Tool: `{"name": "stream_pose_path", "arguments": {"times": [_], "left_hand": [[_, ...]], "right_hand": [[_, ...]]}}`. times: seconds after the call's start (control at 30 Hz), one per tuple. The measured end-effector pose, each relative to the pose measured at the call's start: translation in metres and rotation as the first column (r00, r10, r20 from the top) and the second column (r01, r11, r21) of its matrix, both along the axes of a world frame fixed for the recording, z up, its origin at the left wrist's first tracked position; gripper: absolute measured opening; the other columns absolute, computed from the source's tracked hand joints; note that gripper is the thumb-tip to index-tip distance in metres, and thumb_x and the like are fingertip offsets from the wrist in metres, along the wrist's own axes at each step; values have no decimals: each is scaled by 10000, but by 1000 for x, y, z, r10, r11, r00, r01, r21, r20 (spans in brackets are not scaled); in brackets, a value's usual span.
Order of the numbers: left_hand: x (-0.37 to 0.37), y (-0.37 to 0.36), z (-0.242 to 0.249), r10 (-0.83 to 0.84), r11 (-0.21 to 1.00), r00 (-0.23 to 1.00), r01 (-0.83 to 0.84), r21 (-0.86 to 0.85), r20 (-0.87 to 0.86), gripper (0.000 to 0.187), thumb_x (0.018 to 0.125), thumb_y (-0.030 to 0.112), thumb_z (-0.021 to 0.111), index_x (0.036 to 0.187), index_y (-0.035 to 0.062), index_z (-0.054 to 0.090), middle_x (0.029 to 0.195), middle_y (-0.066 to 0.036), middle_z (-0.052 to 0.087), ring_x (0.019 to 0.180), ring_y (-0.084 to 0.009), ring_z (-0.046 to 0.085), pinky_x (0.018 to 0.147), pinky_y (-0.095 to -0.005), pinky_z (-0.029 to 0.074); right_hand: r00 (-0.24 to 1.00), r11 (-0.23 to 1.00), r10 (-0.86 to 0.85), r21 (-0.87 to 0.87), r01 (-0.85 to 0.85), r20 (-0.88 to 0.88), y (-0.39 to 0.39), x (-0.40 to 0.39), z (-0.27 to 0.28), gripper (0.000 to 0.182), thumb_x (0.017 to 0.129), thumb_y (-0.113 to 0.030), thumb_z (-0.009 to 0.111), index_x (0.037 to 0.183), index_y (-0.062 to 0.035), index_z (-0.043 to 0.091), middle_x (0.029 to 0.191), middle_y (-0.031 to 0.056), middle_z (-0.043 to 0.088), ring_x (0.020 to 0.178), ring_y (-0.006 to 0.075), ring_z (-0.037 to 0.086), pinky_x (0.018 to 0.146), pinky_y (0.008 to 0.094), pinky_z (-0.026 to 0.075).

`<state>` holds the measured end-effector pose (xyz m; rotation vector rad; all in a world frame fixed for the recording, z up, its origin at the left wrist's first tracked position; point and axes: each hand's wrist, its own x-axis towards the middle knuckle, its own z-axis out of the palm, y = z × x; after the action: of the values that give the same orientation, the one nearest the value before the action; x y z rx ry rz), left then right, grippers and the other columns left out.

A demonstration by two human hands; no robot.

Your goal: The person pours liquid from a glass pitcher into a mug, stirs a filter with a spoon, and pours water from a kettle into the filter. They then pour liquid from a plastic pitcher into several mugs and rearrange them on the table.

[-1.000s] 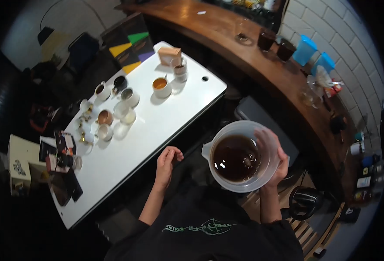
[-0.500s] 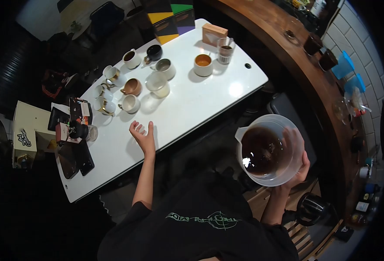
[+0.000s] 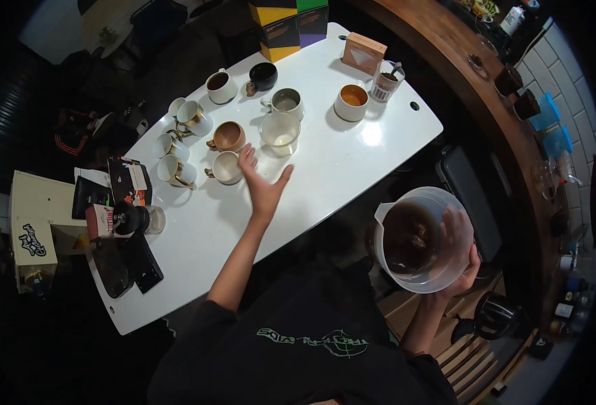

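Note:
My right hand (image 3: 466,273) is wrapped round the side of a large translucent plastic pitcher (image 3: 441,202), held in front of my body off the table. Dark brown liquid (image 3: 402,246) lies inside it, and my fingers show through the wall. Over the table, my left hand (image 3: 264,190) is open and empty, thumb and fingers apart. It is closest to a white mug (image 3: 226,169) and a translucent plastic jug (image 3: 279,135). A brown mug (image 3: 229,138) and a grey mug (image 3: 286,103) stand just beyond.
The white table (image 3: 338,175) also bears several gold-trimmed mugs (image 3: 176,172), a black mug (image 3: 264,76), an orange-lined cup (image 3: 352,103), a glass with a spoon (image 3: 386,82) and a cardboard box (image 3: 364,52). A wooden counter (image 3: 439,50) curves along the right; a black kettle (image 3: 495,314) is below.
My left hand has reached forward and right, toward the translucent jug and white mug. My right hand still holds the pitcher in nearly the same place. The view has turned slightly.

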<state>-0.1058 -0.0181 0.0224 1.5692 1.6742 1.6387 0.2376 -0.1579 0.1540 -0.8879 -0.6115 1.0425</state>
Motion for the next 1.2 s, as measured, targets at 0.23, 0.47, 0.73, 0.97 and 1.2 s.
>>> {"name": "stream_pose_path", "arguments": {"times": [0.23,0.47,0.73,0.97,1.2], "left_hand": [[30,61,-40,172,966,985,-164,-198,22,1107,690,368,896,1470,-16,211,1436,-274,373,1311,-429,405,1090,-497,381],[22,68,-59,128,976,985,-103,-191,120,881,691,330,898,1333,-37,420,1285,-259,521,1157,-412,550,980,-476,459],[5,9,-32,-266,962,964,263,-76,-28,800,620,177,935,1267,-7,502,1135,-185,623,1035,-365,621,907,-429,508],[10,-46,34,-559,828,826,552,-98,-66,906,594,184,938,1341,19,452,1271,-160,561,1138,-346,577,965,-432,496],[17,-64,52,-607,791,770,610,-53,-194,913,581,215,931,1331,13,451,1280,-154,557,1185,-369,540,992,-460,479]], "right_hand": [[1000,998,0,59,-1,8,0,-14,5,688,965,-339,257,1483,112,305,1509,278,390,1435,365,354,1223,441,181],[998,997,-18,70,14,56,-3,-21,18,662,961,-304,295,1460,130,321,1494,288,399,1409,379,383,1217,474,242],[977,995,92,12,-96,194,7,-21,54,686,926,-357,354,1424,114,378,1443,271,454,1371,370,430,1195,467,285],[938,991,125,-79,-105,324,25,-32,91,734,881,-425,395,1371,119,440,1341,272,546,1253,352,555,1118,432,399],[789,959,282,-160,-233,546,51,-44,103,719,877,-441,377,1328,105,497,1269,258,591,1184,347,595,1072,440,444]]}}
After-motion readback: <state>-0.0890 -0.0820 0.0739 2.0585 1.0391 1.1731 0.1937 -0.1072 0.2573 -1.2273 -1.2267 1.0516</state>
